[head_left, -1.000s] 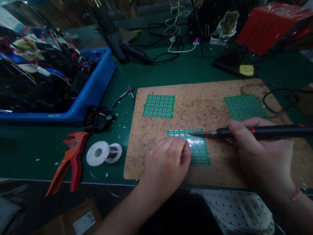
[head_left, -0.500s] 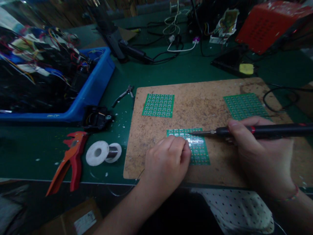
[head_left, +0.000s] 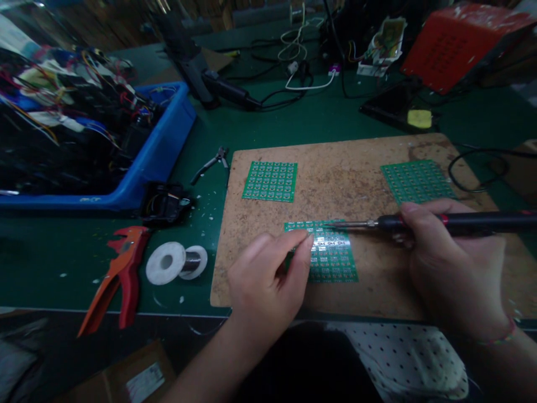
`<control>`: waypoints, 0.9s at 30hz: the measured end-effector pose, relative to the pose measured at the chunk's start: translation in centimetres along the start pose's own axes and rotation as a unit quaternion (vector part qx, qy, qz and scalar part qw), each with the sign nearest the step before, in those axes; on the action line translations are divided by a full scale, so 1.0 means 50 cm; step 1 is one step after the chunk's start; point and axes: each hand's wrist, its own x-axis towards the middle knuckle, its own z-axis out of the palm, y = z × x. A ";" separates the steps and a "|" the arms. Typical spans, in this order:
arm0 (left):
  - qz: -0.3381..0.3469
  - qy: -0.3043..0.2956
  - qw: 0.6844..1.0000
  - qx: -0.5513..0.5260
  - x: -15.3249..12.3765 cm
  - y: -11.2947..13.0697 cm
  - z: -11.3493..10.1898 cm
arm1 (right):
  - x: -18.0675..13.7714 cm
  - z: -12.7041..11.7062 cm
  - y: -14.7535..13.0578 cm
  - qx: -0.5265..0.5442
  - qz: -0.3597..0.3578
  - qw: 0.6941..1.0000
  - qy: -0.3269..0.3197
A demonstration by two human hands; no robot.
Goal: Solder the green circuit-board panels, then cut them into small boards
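Note:
My right hand [head_left: 451, 263] grips a black soldering iron [head_left: 461, 223] with a red ring, lying almost level; its metal tip touches the top edge of a small green circuit panel [head_left: 331, 254] on the brown cork board [head_left: 335, 184]. My left hand [head_left: 268, 280] sits at the panel's left side, thumb and forefinger pinched together, probably on thin solder wire that is too fine to make out. Two more green panels lie on the board: one at the upper left [head_left: 271, 181] and one at the upper right [head_left: 415, 180].
A solder spool [head_left: 176, 262], red-orange wire strippers [head_left: 117, 274], small pliers [head_left: 212, 162] and a black part [head_left: 165, 202] lie left of the board. A blue bin [head_left: 163, 151] holds wired parts. Cables, a yellow sponge [head_left: 418, 118] and a red box [head_left: 457, 42] stand behind.
My left hand has slid left and back off the panel, uncovering more of it. The soldering iron tip stays at the panel's top edge.

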 end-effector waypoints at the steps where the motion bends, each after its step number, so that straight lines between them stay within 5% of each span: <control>1: -0.020 -0.009 1.000 -0.015 0.001 0.000 -0.002 | 0.000 -0.001 0.000 -0.002 0.003 1.000 0.001; 5: -0.061 -0.035 0.996 -0.051 0.003 0.003 -0.003 | -0.002 -0.003 -0.001 -0.026 -0.016 1.000 -0.003; 27: -0.045 -0.008 0.999 -0.005 0.007 0.003 -0.002 | -0.003 -0.001 -0.001 -0.080 -0.053 0.995 -0.034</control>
